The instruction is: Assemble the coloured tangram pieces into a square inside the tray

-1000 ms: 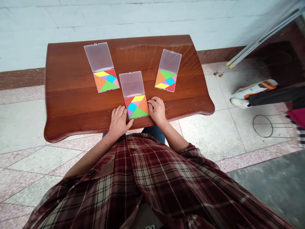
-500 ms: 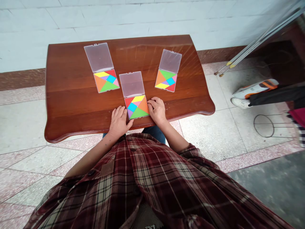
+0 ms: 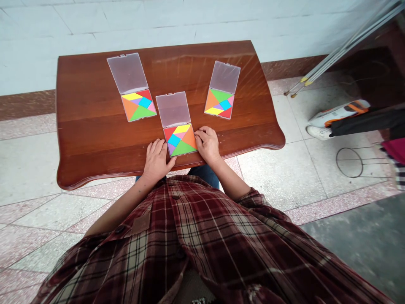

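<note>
Three tangram sets in clear plastic cases lie on the table, each lid folded back. The front tangram case (image 3: 173, 110) sits between my hands, its tray filled with red, yellow, pink, orange, blue, purple and green pieces. My left hand (image 3: 156, 159) rests flat at its lower left side, fingers extended and the thumb toward the near edge. At the right edge my right hand (image 3: 207, 144) lies with fingers loosely bent, fingertips against or very close to the case. Farther off are the back left tangram case (image 3: 128, 74) and the back right tangram case (image 3: 225, 77), both with filled trays.
The brown wooden table (image 3: 95, 139) has a curved front edge close to my body. Behind it stands a pale tiled wall (image 3: 158, 23). At right are metal crutches (image 3: 319, 67), another person's leg (image 3: 363, 122) and a round wire frame (image 3: 349, 162) near the floor.
The view has shifted slightly, so the table and cases appear a little higher and farther left. My hands keep their places beside the front case.
</note>
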{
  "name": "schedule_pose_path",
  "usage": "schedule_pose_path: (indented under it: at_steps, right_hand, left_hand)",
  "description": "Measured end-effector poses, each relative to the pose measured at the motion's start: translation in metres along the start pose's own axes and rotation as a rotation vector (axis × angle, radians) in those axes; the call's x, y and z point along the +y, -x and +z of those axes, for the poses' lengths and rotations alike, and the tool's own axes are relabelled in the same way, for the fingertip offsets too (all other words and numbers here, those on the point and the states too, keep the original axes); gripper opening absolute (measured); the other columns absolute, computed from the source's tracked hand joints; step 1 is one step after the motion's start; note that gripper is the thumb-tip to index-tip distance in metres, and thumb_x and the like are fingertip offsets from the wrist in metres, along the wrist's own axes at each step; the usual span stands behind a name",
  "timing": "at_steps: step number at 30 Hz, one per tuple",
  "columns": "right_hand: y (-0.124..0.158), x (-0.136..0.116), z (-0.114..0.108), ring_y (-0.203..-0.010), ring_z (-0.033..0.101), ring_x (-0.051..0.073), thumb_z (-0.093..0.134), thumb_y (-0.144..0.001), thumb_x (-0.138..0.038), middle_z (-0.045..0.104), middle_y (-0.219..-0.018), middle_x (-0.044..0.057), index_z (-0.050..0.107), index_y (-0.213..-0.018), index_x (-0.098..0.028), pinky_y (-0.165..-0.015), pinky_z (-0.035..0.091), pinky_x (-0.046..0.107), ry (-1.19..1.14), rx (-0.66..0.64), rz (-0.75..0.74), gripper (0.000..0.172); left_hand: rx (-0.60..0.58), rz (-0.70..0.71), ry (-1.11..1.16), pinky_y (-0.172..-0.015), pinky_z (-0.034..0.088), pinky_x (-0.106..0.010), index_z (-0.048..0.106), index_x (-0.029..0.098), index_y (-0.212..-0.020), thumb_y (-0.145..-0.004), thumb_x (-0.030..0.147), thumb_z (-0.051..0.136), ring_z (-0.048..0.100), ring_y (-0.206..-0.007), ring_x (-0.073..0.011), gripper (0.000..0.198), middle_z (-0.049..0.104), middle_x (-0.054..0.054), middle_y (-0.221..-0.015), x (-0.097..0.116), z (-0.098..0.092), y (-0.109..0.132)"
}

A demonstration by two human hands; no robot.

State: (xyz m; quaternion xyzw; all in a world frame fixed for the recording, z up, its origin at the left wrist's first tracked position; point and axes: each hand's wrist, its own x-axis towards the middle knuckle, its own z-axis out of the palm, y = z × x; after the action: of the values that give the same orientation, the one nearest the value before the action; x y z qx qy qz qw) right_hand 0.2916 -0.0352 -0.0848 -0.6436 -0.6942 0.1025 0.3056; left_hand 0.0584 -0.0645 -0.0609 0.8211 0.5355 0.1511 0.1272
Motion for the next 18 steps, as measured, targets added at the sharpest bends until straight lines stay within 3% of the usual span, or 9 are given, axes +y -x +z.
schedule_pose_path:
  at_steps: [11, 18]
  right_hand:
    - [-0.0004, 0.0002, 0.0014, -0.101, 0.057, 0.023, 0.048, -0.091, -0.022, 0.065, -0.107, 0.012, 0.072, -0.095, -0.019, -0.092, 0.045, 0.038, 0.015, 0.048, -0.024, 0.025]
    - [-0.0015, -0.0012, -0.0011, -0.101, 0.057, 0.025, 0.044, -0.092, -0.021, 0.066, -0.108, 0.013, 0.069, -0.098, -0.018, -0.096, 0.043, 0.040, -0.029, 0.020, 0.003, 0.026]
  left_hand:
    - [0.014, 0.000, 0.002, -0.119, 0.027, -0.056, 0.053, 0.009, -0.132, -0.089, 0.046, 0.049, 0.043, -0.139, -0.0365, 0.057, 0.053, -0.020, -0.143, 0.0008, -0.0001, -0.0003]
    - [-0.005, -0.001, -0.010, -0.120, 0.026, -0.055, 0.054, 0.003, -0.130, -0.089, 0.045, 0.048, 0.042, -0.139, -0.0372, 0.059, 0.052, -0.024, -0.142, 0.0018, -0.0012, -0.0009]
